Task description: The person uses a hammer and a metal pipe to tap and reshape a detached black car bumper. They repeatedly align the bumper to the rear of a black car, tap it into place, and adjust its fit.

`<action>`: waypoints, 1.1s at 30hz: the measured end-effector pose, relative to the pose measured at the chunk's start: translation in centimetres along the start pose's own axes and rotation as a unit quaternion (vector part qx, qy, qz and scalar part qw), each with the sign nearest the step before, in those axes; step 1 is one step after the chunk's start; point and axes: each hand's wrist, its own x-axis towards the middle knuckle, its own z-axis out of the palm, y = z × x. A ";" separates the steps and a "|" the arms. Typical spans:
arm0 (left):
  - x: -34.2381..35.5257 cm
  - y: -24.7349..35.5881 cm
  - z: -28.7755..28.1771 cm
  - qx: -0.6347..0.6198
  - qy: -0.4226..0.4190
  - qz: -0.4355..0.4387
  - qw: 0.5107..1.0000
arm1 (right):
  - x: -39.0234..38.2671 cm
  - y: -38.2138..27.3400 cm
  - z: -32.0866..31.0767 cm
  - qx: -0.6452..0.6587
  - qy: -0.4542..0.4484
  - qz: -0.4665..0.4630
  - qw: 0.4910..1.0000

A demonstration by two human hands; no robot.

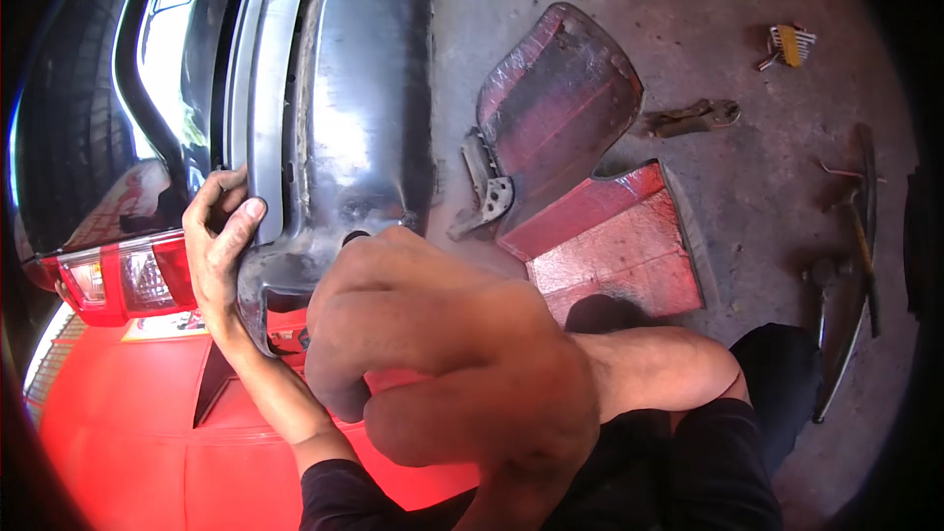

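Observation:
My left hand (218, 241) grips the edge of a long dark metal car panel (369, 88), its thumb on the near face and its fingers curled behind the edge. Beside that hand is a red and clear tail light (147, 277) on the vehicle. Close to the camera, my right hand (452, 354) is closed with its fingers curled in, in front of the panel's lower end. A small black tip (354, 235) shows at its far edge, and whatever the fist holds is hidden.
A glossy black vehicle body (88, 128) stands at the left, above a red surface (128, 413). On the concrete floor lie red cut panels (619, 241), a metal bracket (487, 187), pliers (693, 118), a wrench set in a yellow holder (789, 44), a hammer (823, 275) and a long bar (869, 197).

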 end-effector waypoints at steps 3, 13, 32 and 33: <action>0.1 -0.9 -0.4 -0.019 -0.020 0.012 1.000 | -0.3 -0.5 0.2 0.007 0.006 0.029 1.000; 0.4 -1.5 -0.5 0.030 0.018 0.047 0.998 | 0.0 -1.2 -0.1 -0.007 0.024 0.055 0.998; 0.8 -2.6 -1.7 0.019 -0.020 0.026 0.999 | -10.3 10.2 -0.7 -0.194 0.200 0.461 0.842; 0.9 -2.2 -1.7 0.028 -0.018 0.026 0.999 | -11.0 11.3 0.5 -0.160 0.187 0.444 0.862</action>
